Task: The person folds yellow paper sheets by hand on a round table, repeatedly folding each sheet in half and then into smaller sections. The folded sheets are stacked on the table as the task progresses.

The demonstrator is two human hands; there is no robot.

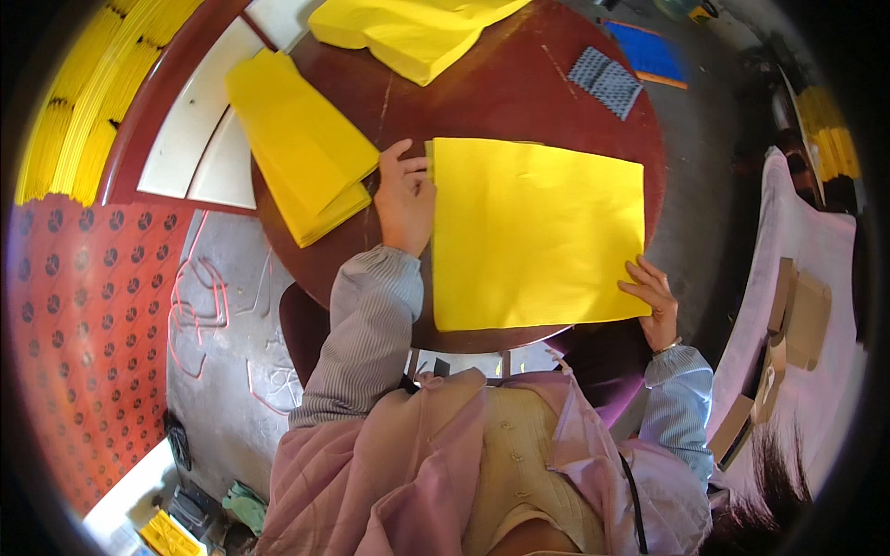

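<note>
"Dark red, round and worn, the wooden-looking table [519, 102] stands over a grey floor [232, 250]. What are the fingers doing on it?"

"On the left hand [405, 199], they're bent and slightly spread, with the tips at the left edge of a large rectangular yellow sheet of soft, cloth-like material [538, 236]. I can't tell whether they pinch it."

"And the right hand [653, 298]?"

"Its bent fingers lie over the sheet's lower right edge, near the corner. Whether the grip is firm, I can't tell either."

"Where is that sheet exactly?"

"Spread out in front of the person, between both hands, its near edge by the table's rim."

"What's around it?"

"Just left of the left hand, a slanted pile of long, folded yellow pieces [301, 148]. Beyond, at the table's far side, a rumpled yellow piece [417, 37]; to the right of that, a grey, dark-patterned flat pad [604, 83]."

"And farther out?"

"Pale pink cloth [825, 241] on the right, bearing open brown cardboard [808, 324]; on the left, a red sheet printed with dark round motifs [93, 324]."
</note>
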